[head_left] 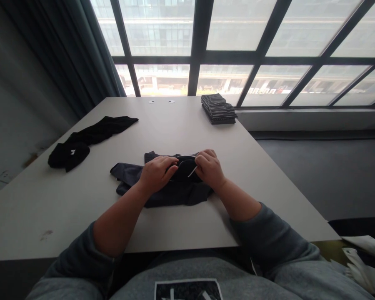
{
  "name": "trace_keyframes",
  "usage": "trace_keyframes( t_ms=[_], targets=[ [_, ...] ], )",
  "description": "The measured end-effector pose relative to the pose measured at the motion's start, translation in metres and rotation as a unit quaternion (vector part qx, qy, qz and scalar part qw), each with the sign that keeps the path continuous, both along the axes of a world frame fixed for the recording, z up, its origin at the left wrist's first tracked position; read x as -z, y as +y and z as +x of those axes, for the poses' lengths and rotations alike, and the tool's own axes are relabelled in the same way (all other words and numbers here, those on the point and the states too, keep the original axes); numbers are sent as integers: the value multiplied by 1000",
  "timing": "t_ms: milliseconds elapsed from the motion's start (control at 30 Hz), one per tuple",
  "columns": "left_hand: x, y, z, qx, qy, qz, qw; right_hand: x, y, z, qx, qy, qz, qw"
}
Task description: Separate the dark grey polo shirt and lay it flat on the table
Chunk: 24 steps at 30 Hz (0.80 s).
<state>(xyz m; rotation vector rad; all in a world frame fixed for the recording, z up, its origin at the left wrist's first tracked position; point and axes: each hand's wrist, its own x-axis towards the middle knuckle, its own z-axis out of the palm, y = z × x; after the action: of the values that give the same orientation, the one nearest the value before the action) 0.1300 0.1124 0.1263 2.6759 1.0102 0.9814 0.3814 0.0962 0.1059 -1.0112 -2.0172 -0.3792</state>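
Observation:
A dark grey garment (165,193) lies crumpled on the white table (181,129) right in front of me. My left hand (156,173) and my right hand (210,168) both pinch its upper edge, fingers closed on the cloth. A thin white drawstring (192,171) shows between the two hands. Both forearms rest over the table's near edge, sleeves pushed up.
A black garment (87,139) lies spread at the table's left. A folded striped stack (218,108) sits at the far edge by the window. Dark curtain hangs at the left; the floor drops away to the right of the table.

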Motion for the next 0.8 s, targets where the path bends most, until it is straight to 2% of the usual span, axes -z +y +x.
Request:
trace_keyframes(
  t_ms=[133, 267, 433, 533, 667, 800],
  targets=[
    [12, -8, 16, -37, -6, -50, 998, -1, -3, -4, -37, -14, -26, 999],
    [16, -3, 13, 19, -12, -70, 997, -1, 0, 5, -85, -58, -94, 990],
    [14, -3, 9, 66, 1, -61, 996, 7, 12, 18, -26, -54, -127, 990],
    [12, -6, 10, 54, 23, -75, 995, 8, 12, 18, 8, -1, -103, 995],
    [7, -8, 11, 26, 98, -94, 990, 7, 4, 9, 55, 121, -20, 991],
    [5, -11, 12, 0, 149, -86, 985, 11, 0, 2, 61, 137, -22, 988]
  ],
)
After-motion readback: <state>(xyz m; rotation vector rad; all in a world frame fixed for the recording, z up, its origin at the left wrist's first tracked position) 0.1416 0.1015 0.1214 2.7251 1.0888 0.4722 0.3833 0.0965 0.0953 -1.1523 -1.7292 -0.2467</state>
